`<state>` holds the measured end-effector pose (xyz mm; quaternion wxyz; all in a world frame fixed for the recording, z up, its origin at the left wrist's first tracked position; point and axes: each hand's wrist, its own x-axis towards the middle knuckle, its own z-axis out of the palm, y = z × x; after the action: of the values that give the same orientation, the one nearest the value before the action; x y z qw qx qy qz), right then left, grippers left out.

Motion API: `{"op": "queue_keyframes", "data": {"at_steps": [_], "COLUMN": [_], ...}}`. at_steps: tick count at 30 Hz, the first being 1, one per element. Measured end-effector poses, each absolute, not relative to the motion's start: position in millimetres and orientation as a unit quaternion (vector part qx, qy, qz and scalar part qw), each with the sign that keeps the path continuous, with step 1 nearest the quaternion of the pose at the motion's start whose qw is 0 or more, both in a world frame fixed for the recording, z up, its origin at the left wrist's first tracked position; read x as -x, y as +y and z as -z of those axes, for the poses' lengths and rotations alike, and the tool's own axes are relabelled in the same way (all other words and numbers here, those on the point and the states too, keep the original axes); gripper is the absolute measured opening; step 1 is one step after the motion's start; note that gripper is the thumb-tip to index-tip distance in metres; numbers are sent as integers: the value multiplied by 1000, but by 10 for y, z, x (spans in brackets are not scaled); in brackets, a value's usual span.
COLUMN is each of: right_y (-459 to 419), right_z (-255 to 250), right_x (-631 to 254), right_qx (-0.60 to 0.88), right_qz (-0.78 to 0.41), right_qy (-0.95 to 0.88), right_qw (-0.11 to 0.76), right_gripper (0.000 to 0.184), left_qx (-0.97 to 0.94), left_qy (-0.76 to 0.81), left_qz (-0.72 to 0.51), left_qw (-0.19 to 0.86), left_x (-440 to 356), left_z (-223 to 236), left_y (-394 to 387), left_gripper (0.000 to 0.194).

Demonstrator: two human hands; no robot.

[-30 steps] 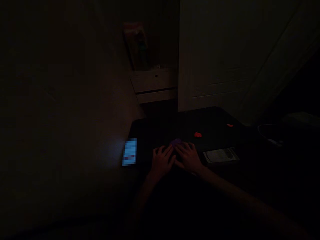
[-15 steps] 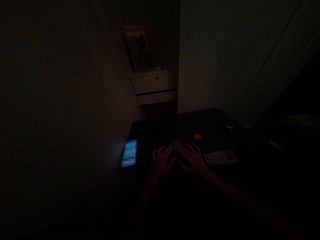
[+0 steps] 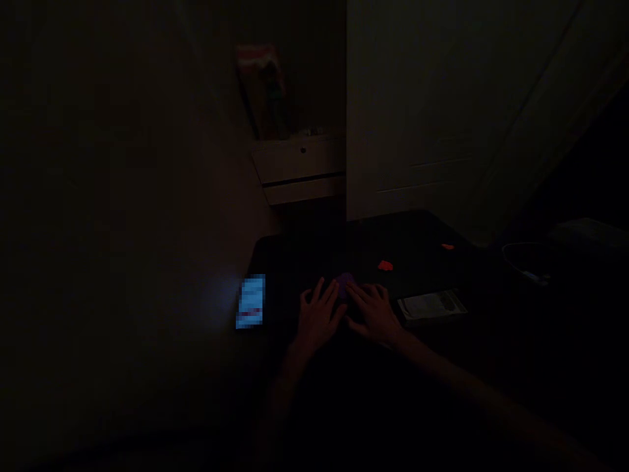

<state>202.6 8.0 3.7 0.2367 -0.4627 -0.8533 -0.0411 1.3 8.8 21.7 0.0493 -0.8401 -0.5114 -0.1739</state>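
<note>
In dim light, a flat purple piece, its material too dark to tell, lies on the dark tabletop. My left hand has its fingers spread, with fingertips at the left edge of the purple piece. From the other side my right hand lays its outstretched fingers on the right part of the piece. Neither hand is wrapped round it. Beyond my right hand sits a small red-orange lump, and a smaller orange bit lies farther right.
A lit phone-like screen stands at the table's left edge by the wall. Right of my right hand lies a flat box or book. A pale cable curves at the far right. Behind are a drawer unit and a pale door-like panel.
The whole view has shifted slightly, so things appear a little farther left, and the picture is darker. My hands keep nearly the same pose at the purple piece, with fingers barely shifted.
</note>
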Motion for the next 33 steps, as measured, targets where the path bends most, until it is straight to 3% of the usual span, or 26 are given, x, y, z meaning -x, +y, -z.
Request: {"op": "queue_keyframes", "data": {"at_steps": [14,25,33], "right_y": [129,148,185], "right_z": [36,-13,9], "right_x": [-1955,-2031,-2140], "right_qx": [478,511,546], "right_qz": [92,73,80], "right_qy": [-845,-827,-801], "right_qw": [222,224,232], "right_gripper": [93,93,72], "left_qx": [836,832,835], "left_qy": [-517,-523,-518], "left_qz": [179,184,180], "left_qw": [44,40,35], "left_x": [-20,-9,-95], "left_z": [-181,-150,-240], "left_y": [101,109,181], "left_gripper": [51,50,50]}}
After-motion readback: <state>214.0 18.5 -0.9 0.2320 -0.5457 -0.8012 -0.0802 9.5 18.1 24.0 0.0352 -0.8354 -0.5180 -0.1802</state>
